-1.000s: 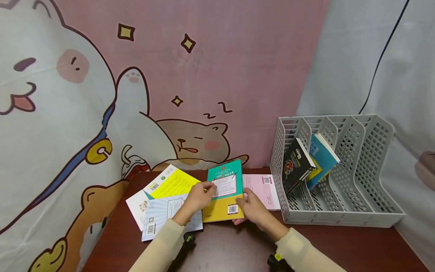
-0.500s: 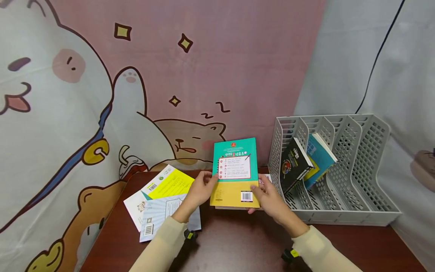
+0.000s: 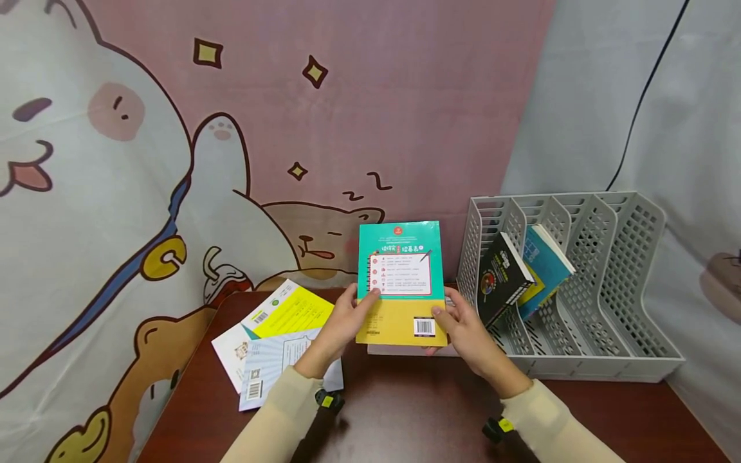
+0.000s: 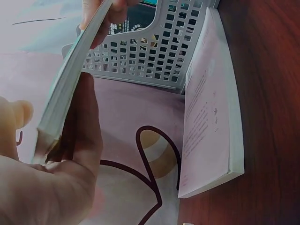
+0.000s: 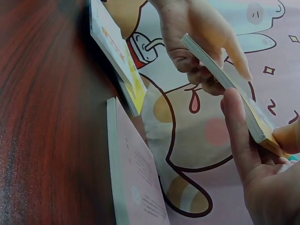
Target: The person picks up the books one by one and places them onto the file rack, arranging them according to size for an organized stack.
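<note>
A green and yellow book (image 3: 399, 276) is held up above the table, its barcode side facing the head camera. My left hand (image 3: 341, 321) grips its left edge, thumb on the cover and fingers behind. On the other side my right hand (image 3: 469, 331) pinches the lower right edge near the barcode. Both wrist views show the book side-on, pages between thumb and fingers, in the left wrist view (image 4: 68, 84) and the right. Below it a pink book (image 4: 211, 108) lies flat on the table, mostly covered in the head view.
Left on the brown table (image 3: 405, 411) lie a pale blue book (image 3: 269, 370), a yellow book (image 3: 295, 312) and a white book (image 3: 231, 350), overlapping. A grey slotted rack (image 3: 585, 370) at right holds a black book (image 3: 500, 280) and a blue book (image 3: 544, 263), both leaning.
Both hands have lifted the green and yellow book off the table and brought it up and rightward, over the pink book. The left hand now grips its left edge. The other books stay put.
</note>
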### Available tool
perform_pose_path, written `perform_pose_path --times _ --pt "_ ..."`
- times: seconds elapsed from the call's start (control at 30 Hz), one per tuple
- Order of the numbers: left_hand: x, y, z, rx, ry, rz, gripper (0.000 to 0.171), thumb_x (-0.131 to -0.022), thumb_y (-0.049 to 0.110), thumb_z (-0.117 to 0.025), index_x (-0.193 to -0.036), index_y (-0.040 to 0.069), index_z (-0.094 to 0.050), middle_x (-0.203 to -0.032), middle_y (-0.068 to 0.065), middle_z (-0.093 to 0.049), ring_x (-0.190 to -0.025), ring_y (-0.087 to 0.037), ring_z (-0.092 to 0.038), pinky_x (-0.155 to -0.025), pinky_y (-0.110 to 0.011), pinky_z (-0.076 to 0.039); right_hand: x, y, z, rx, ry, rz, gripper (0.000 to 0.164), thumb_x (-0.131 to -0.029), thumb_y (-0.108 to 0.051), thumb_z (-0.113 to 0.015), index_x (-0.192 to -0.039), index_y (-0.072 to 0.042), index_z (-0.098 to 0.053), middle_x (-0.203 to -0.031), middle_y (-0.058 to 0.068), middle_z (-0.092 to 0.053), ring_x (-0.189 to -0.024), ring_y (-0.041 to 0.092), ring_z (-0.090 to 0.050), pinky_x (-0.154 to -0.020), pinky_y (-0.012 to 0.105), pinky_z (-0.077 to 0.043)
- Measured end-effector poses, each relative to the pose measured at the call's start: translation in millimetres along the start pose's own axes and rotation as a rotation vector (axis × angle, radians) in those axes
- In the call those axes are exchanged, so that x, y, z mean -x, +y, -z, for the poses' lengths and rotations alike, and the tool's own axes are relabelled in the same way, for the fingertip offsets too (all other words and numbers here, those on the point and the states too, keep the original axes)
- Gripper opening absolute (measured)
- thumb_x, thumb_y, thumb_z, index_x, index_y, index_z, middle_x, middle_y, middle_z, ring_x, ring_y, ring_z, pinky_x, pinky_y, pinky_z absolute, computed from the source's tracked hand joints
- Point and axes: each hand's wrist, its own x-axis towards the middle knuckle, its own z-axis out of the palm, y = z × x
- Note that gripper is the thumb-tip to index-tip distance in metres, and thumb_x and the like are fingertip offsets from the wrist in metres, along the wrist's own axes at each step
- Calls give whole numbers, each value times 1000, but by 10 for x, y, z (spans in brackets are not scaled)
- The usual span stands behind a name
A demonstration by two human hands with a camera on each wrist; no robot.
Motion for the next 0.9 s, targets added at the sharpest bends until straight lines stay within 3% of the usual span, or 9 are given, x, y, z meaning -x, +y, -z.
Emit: perform_pose_path --times 0.13,0.33,0.67,0.9 --pt "5 -24 -5 59 -25 10 57 -109 54 -67 -157 26 -56 -121 -11 -80 -95 -21 -82 -84 -35 -68 3 26 -19 -12 -6 -3 48 -118 -16 -51 -163 -10 -34 -136 36 -67 -92 32 -81 -68 49 -69" --pt "13 -81 -11 96 -57 7 53 -104 53 -75 -145 20 -70 -121 -12 -84 -96 -25 -85 -82 -40 -69 -5 76 -48 -36 10 -7 46 -117 -13 -50 -160 -8 -35 -133 34 -67 -93 31 -81 -68 51 -69" --pt "31 -90 -43 -4 40 -54 43 -100 46 -82 -130 15 -79 -107 -12 -86 -84 -25 -85 -73 -38 -69 -14 141 -54 -53 -6 -38 45 -118 -16 -48 -159 -6 -32 -126 29 -68 -91 29 -80 -69 50 -68" --pt "40 -52 -57 -82 73 -67 41 -101 47 -81 -130 19 -79 -103 -9 -85 -80 -24 -84 -70 -35 -68 -31 157 -62 -51 19 -63 42 -117 -15 -48 -156 -8 -36 -124 25 -71 -88 28 -80 -69 50 -69"
